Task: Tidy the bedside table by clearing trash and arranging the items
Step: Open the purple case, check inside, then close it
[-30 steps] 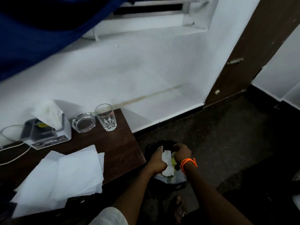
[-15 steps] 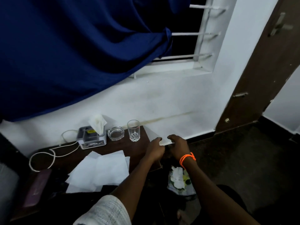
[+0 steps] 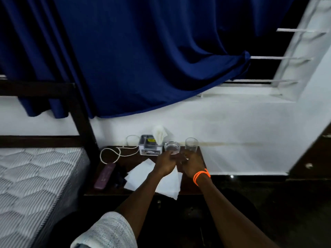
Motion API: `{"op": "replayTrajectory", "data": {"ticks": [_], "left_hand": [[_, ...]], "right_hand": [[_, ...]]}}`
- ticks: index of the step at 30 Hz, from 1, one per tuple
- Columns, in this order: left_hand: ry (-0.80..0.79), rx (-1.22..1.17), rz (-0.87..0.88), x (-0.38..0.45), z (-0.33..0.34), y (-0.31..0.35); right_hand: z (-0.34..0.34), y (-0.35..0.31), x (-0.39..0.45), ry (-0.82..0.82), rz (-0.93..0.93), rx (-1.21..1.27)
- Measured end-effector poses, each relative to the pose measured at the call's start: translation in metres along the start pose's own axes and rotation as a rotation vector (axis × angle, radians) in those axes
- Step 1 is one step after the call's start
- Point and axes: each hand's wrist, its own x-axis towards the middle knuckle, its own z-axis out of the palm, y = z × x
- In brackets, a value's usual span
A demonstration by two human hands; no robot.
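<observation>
On the dark wooden bedside table (image 3: 192,187) a glass ashtray (image 3: 172,146) and a clear drinking glass (image 3: 191,144) stand side by side at the back. My left hand (image 3: 165,163) curls its fingers around the ashtray's near rim. Wearing an orange wristband, my right hand (image 3: 192,163) rests its fingers against the glass's base, which it hides; its grip is unclear. Loose white paper sheets (image 3: 141,173) lie on the table under my forearms.
A white box (image 3: 149,146) with a tissue (image 3: 159,134) sticking out stands left of the ashtray. Near it lie a looped white cable (image 3: 111,153) and a purple case (image 3: 104,176). A mattress (image 3: 35,176) adjoins the table on the left, a blue curtain (image 3: 143,59) hangs above.
Both hands let go of the trash at the bin on the floor, rose and reached forward to the ashtray and the glass. The view tilted up and left.
</observation>
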Motion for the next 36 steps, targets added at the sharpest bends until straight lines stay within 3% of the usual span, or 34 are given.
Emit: {"op": "replayTrajectory", "data": {"ticks": [10, 15, 18, 21, 27, 32, 36], "left_hand": [[0.145, 0.005, -0.07, -0.031, -0.112, -0.076], [0.209, 0.029, -0.245, -0.041, -0.146, -0.127], [0.235, 0.15, -0.325, -0.037, -0.155, -0.17], [0.32, 0.229, -0.273, -0.035, -0.16, -0.195], [0.477, 0.233, -0.351, -0.026, -0.155, -0.245], [0.371, 0.281, -0.399, -0.023, -0.153, -0.258], [0.384, 0.259, -0.397, -0.021, -0.152, -0.269]], "right_hand": [[0.1, -0.085, 0.029, -0.091, -0.145, 0.027], [0.151, -0.118, 0.027, -0.197, -0.199, 0.055], [0.177, -0.128, 0.03, -0.25, -0.21, 0.087], [0.203, -0.133, 0.04, -0.305, -0.191, 0.108], [0.238, -0.142, 0.059, -0.413, -0.194, 0.102], [0.261, -0.15, 0.072, -0.468, -0.275, 0.031], [0.265, -0.155, 0.072, -0.509, -0.334, 0.027]]}}
